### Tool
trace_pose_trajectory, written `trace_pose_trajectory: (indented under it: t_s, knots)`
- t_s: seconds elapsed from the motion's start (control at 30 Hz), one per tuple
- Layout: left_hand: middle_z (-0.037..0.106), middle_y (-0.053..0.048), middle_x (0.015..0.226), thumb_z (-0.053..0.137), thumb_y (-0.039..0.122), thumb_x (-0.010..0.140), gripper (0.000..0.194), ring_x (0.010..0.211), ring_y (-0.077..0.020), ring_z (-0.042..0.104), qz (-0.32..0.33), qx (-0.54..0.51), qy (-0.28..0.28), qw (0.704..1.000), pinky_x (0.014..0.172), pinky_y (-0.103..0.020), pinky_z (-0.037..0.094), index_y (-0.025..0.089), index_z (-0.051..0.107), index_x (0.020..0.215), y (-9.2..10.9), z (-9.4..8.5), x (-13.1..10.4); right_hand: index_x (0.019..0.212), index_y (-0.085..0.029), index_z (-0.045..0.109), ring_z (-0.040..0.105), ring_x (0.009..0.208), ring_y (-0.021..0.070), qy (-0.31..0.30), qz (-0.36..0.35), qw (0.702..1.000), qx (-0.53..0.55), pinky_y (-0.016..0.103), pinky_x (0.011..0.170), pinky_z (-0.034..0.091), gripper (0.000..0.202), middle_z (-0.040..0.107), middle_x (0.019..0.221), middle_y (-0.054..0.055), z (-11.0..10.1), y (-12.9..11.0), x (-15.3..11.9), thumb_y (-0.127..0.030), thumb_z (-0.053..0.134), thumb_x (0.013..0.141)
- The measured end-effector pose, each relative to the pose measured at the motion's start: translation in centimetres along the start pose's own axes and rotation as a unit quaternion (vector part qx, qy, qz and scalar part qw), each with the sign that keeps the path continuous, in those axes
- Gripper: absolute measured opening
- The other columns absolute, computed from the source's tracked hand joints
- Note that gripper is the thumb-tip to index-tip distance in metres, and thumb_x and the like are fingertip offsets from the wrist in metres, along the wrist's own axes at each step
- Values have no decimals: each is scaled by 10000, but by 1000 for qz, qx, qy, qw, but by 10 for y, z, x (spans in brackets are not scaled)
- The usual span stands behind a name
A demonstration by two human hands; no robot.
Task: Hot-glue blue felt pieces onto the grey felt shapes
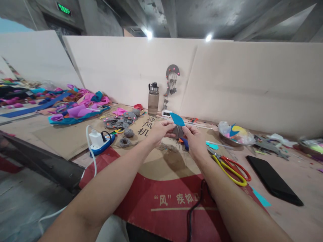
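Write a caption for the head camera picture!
Left hand and right hand pinch a blue leaf shape, scissors nearby.

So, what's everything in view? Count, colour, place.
Leaf-shaped piece: one, blue, centre
Rounded piece: one, grey, below it
Bottle: one, brownish, by panel
Ornament: one, grey, against panel
Clock: one, white, back
Scissors: count unclear, red/yellow handles, right
Slab: one, black, right
Bowls: two, metallic, right
Power strip: one, blue, left
Yarn: several, grey, left
Scraps: many, mainly pink, left
Printed sheet: one, red/tan, front
Lights: two, white, above
Left hand, right hand: one each, centre
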State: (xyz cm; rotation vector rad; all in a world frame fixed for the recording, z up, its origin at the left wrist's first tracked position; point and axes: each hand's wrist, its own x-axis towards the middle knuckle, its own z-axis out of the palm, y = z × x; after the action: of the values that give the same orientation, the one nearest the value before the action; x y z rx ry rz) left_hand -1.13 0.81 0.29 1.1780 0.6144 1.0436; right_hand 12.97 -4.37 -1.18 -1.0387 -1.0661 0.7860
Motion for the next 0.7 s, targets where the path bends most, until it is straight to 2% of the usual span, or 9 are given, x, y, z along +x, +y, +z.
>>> trace_pose_trajectory:
  t_s: [0.2,0.3,0.43,0.5,0.6,0.7]
  knots:
    - [700,-49,752,746,182,780,92,593,-102,644,-54,-54,-65,995,573,-224,583,116,694,817,7,-9,2,709,-221,638,435,537,120,-53,26,995,79,269,518,384,420,533,574,-35,1,-5,3,-561,830,557]
    - [720,-67,759,713,153,800,52,598,-106,656,-68,-71,-40,994,577,-221,586,109,704,826,5,-10,3,701,-225,613,425,542,117,-56,33,994,92,263,515,378,439,520,587,-40,3,-5,2,-582,832,567]
    - [736,-85,770,687,151,823,55,625,-109,672,-65,-83,-4,994,581,-198,574,107,713,842,3,-8,3,806,-230,642,486,611,139,-69,32,992,98,287,565,431,472,592,706,-10,4,-5,1,-683,697,686]
    - [735,-82,765,680,147,828,53,617,-105,668,-63,-91,1,994,587,-200,576,105,711,840,3,-6,3,819,-226,634,492,614,130,-42,31,994,96,281,573,440,468,601,732,-10,2,-4,2,-662,718,669]
    - [719,-59,730,658,124,840,55,592,-95,654,-58,-110,16,992,586,-205,579,108,690,798,4,-6,3,721,-220,551,457,564,95,29,18,994,101,243,538,408,444,534,654,-48,-3,0,5,-557,812,596]
    - [713,-53,735,632,114,859,84,604,-94,657,-51,-125,31,990,590,-209,581,107,681,792,3,-7,4,677,-224,468,406,514,82,53,-15,995,85,226,507,371,460,444,579,-76,-8,4,7,-576,765,660]
